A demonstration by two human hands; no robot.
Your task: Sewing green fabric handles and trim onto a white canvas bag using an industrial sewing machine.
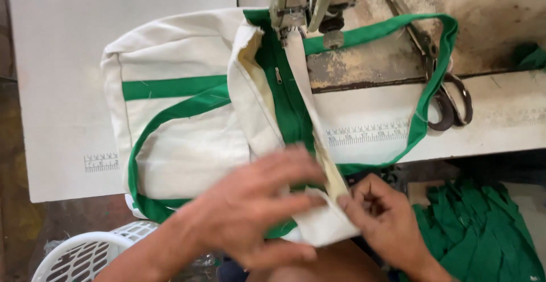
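Note:
A cream canvas bag [182, 140] with green straps and a green zipper panel [287, 103] lies on the sewing table, its top edge under the sewing machine's presser foot [282, 23]. My left hand [250, 208] lies flat on the near end of the bag, fingers spread and blurred. My right hand [384, 219] pinches the cream edge of the bag [335, 194] at the near corner. A green handle loop [432, 71] stretches to the right across the table.
Large metal scissors [449, 97] lie on the table at the right. A white plastic basket [85, 256] stands at the lower left. A pile of green fabric pieces [483, 231] sits at the lower right. The white table [57, 88] has printed ruler marks.

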